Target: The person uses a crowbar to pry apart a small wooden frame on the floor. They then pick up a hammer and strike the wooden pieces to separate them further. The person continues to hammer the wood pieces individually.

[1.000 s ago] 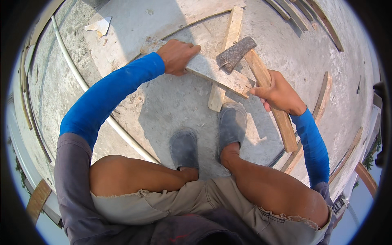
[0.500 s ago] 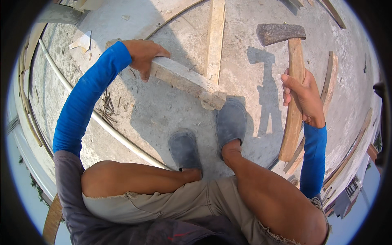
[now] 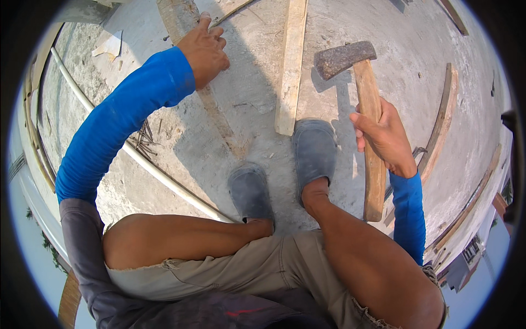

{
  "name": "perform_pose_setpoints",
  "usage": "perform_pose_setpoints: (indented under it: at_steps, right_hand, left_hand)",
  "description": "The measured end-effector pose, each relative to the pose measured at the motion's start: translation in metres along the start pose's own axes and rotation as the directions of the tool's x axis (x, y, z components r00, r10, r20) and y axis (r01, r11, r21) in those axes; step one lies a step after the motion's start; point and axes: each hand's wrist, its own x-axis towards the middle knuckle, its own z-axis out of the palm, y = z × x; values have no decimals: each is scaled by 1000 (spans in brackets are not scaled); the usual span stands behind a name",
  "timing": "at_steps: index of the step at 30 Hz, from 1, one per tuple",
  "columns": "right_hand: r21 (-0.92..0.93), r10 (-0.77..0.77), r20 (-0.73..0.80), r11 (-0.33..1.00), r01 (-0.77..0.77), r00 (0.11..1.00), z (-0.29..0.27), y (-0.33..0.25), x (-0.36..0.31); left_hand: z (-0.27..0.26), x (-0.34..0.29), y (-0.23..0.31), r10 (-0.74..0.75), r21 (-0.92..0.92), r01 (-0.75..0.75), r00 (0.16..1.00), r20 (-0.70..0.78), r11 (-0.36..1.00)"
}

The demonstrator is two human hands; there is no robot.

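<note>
In my right hand is a hatchet, its dark, rough metal head up and its wooden handle pointing down toward me. My fingers and thumb wrap around the middle of the handle. My left hand reaches forward over a weathered wooden beam, palm down, with its fingers apart. The beam runs from the far edge back toward my left foot, and my hand and sleeve cover its middle. Whether the hand still touches the wood is hard to tell. A pale plank lies to the right of the beam.
My grey clogs stand on the concrete floor. A loose pile of nails lies left of them, beside a long white pipe. A curved wood strip lies on the right, and a broken white piece at the far left.
The beam my left hand gripped crosswise has swung round to point away from me, and the fingers have loosened. The hatchet has shifted left, its head tilting.
</note>
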Motion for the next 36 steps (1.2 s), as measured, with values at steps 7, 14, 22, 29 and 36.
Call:
perform_pose_setpoints:
  at_steps: [7,14,22,29,36]
  right_hand:
    - [45,7,39,999,-8,999,12,2,-3]
    - [60,2,11,998,-3,1000,14,14,-13]
    - [25,-348,-152,934,356,925,14,-1,-47]
    - [-381,-286,-67,893,241,956,22,21,-29]
    - [-563,-330,-120,799,210,936,42,66,-18]
  left_hand:
    - [-25,51,0,-71,70,99,942,-327,993]
    - [-46,94,5,-85,14,100,904,-419,995]
    - [-46,117,-2,-93,-62,73,904,-417,995]
    - [-31,108,0,-119,-104,77,858,-500,992]
    - [-6,97,2,-170,-126,116,753,-636,985]
